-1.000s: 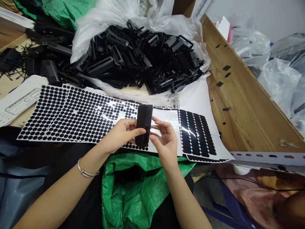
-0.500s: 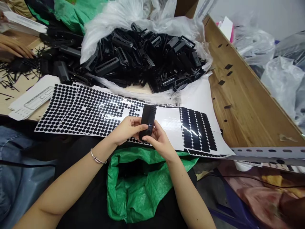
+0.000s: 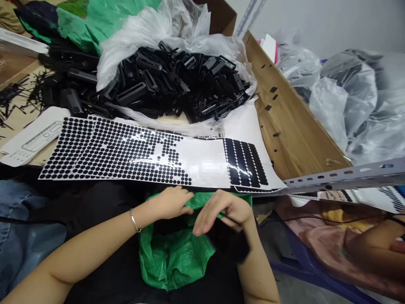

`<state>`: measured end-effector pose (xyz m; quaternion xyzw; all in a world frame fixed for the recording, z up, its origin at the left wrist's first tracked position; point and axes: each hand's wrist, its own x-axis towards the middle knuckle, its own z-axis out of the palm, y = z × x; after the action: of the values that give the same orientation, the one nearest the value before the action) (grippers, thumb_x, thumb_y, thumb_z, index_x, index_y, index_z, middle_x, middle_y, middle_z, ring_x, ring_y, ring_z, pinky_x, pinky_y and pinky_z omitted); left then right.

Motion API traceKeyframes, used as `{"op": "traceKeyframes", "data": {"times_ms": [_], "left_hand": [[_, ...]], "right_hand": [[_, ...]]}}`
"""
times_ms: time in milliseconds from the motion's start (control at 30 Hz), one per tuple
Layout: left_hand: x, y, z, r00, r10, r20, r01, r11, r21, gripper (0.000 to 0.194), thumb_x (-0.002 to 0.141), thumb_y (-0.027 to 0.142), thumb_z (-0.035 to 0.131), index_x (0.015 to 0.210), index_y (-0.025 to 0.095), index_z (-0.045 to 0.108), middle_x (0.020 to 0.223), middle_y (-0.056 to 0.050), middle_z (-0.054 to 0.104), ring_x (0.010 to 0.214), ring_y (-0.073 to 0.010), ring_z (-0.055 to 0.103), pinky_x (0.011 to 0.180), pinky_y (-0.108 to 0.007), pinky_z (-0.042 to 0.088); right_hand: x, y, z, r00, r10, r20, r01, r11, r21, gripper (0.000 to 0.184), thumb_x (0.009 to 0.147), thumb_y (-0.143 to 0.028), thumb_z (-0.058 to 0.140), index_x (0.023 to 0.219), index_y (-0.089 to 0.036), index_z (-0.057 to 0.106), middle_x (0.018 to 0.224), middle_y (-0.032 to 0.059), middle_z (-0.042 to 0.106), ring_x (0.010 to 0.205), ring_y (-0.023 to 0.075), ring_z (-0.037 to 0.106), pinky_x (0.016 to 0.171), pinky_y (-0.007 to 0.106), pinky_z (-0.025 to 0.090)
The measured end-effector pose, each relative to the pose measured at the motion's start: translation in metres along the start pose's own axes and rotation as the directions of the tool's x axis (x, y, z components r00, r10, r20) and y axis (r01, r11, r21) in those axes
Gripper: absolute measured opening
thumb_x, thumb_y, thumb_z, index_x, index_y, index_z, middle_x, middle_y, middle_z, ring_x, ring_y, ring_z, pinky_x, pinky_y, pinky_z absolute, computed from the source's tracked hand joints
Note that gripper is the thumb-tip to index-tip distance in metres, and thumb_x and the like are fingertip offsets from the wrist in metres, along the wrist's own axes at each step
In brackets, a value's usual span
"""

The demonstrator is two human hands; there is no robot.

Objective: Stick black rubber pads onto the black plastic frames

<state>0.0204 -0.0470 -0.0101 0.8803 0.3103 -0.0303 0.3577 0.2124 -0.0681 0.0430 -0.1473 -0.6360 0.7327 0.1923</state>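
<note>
My right hand [image 3: 221, 211] is over the right side of the green woven bag [image 3: 172, 264], which lies open on my lap. A black plastic casing [image 3: 229, 240], smeared by motion, hangs below its curled fingers and covers part of my wrist. My left hand [image 3: 172, 203] is at the bag's far rim, thumb and forefinger apart, with nothing seen between them. Just beyond both hands lie sheets of round black stickers [image 3: 120, 150], with a bare white patch at their right. A sheet of long black stickers [image 3: 245, 162] adjoins that patch.
Many similar black casings [image 3: 177, 84] are heaped in a clear plastic bag [image 3: 133, 38] behind the sheets. A printed white card [image 3: 38, 133] lies at left. A wooden board [image 3: 294, 126] and perforated metal bar [image 3: 341, 173] edge the right side. Someone's arm [image 3: 376, 236] shows at far right.
Both hands have come down from the sticker sheets to the green bag. My left hand has let go of the casing, and my right hand has carried it down and right. The view has shifted.
</note>
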Motion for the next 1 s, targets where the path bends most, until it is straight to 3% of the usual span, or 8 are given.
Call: {"op": "traceKeyframes", "data": {"times_ms": [67, 167, 267, 400, 500, 600, 867, 1000], "left_hand": [[0.003, 0.0, 0.015, 0.978, -0.123, 0.171, 0.077, 0.964, 0.254, 0.081, 0.058, 0.022, 0.085, 0.132, 0.021, 0.052, 0.135, -0.02, 0.055, 0.118, -0.0428, 0.054, 0.091, -0.05, 0.047], [0.004, -0.004, 0.022, 0.939, -0.301, 0.166, 0.219, 0.896, 0.386, 0.101, 0.06, 0.004, 0.078, 0.147, 0.023, 0.032, 0.141, -0.025, 0.047, 0.112, -0.0414, 0.059, 0.086, -0.049, 0.051], [-0.003, -0.013, 0.012, 0.924, -0.356, 0.14, 0.278, 0.877, 0.391, 0.084, 0.071, 0.004, 0.067, 0.147, 0.016, 0.033, 0.117, -0.025, 0.065, 0.098, -0.0367, 0.067, 0.079, -0.046, 0.053], [-0.016, -0.029, -0.003, 0.904, -0.4, 0.152, 0.317, 0.864, 0.39, 0.042, 0.071, 0.005, 0.063, 0.112, 0.007, 0.066, 0.099, -0.026, 0.071, 0.092, -0.038, 0.069, 0.075, -0.045, 0.053], [-0.022, -0.042, -0.011, 0.917, -0.355, 0.184, 0.28, 0.899, 0.338, 0.018, 0.069, 0.005, 0.06, 0.082, 0.008, 0.072, 0.092, -0.024, 0.072, 0.086, -0.0345, 0.069, 0.071, -0.038, 0.052], [-0.025, -0.053, -0.019, 0.94, -0.281, 0.193, 0.235, 0.945, 0.228, 0.012, 0.072, 0.014, 0.058, 0.068, 0.012, 0.069, 0.077, -0.016, 0.072, 0.069, -0.0254, 0.066, 0.062, -0.031, 0.047], [-0.042, -0.056, -0.042, 0.998, -0.058, -0.013, 0.057, 0.993, -0.107, 0.04, 0.087, 0.044, 0.037, 0.072, 0.017, 0.062, 0.071, -0.003, 0.063, 0.065, -0.017, 0.055, 0.062, -0.026, 0.042], [-0.042, -0.055, -0.038, 0.973, -0.111, -0.202, 0.0, 0.877, -0.481, 0.038, 0.08, 0.049, 0.048, 0.082, 0.016, 0.068, 0.079, -0.004, 0.068, 0.074, -0.0189, 0.059, 0.068, -0.027, 0.046]], "right_hand": [[0.001, 0.01, 0.004, 0.974, 0.213, 0.08, -0.192, 0.958, -0.215, 0.038, 0.084, -0.044, 0.064, 0.106, -0.014, 0.072, 0.105, 0.0138, 0.075, 0.1, 0.0249, 0.07, 0.09, 0.033, 0.053], [0.004, 0.038, 0.019, 0.845, 0.511, -0.161, -0.508, 0.671, -0.54, 0.053, 0.078, -0.04, 0.072, 0.123, -0.013, 0.064, 0.115, 0.0149, 0.071, 0.102, 0.0275, 0.068, 0.092, 0.036, 0.051], [-0.003, 0.065, 0.048, 0.803, 0.471, -0.365, -0.589, 0.534, -0.607, 0.08, 0.07, -0.041, 0.078, 0.138, -0.011, 0.049, 0.136, 0.0186, 0.057, 0.126, 0.0322, 0.053, 0.105, 0.041, 0.042], [-0.018, 0.098, 0.103, 0.813, 0.525, -0.251, -0.531, 0.491, -0.691, 0.093, 0.066, -0.042, 0.081, 0.146, -0.019, 0.038, 0.152, 0.0156, 0.038, 0.142, 0.036, 0.03, 0.115, 0.055, 0.023], [-0.022, 0.12, 0.138, 0.646, 0.709, -0.282, -0.564, 0.194, -0.803, 0.1, 0.058, -0.031, 0.087, 0.144, -0.013, 0.039, 0.146, 0.0253, 0.042, 0.137, 0.0447, 0.036, 0.109, 0.065, 0.025], [-0.024, 0.122, 0.152, 0.526, 0.776, -0.347, -0.557, 0.007, -0.83, 0.047, 0.078, -0.013, 0.07, 0.123, -0.008, 0.061, 0.107, 0.0223, 0.071, 0.104, 0.0348, 0.067, 0.088, 0.046, 0.051], [-0.049, 0.018, 0.158, 0.632, 0.616, -0.47, -0.533, -0.094, -0.841, 0.031, 0.074, 0.006, 0.048, 0.084, -0.016, 0.067, 0.068, 0.0076, 0.071, 0.065, 0.025, 0.071, 0.051, 0.03, 0.034], [-0.058, -0.01, 0.161, 0.634, 0.566, -0.527, -0.587, -0.092, -0.804, 0.041, 0.065, 0.012, 0.043, 0.082, -0.018, 0.065, 0.068, 0.0052, 0.071, 0.063, 0.0222, 0.071, 0.049, 0.031, 0.025]]}}
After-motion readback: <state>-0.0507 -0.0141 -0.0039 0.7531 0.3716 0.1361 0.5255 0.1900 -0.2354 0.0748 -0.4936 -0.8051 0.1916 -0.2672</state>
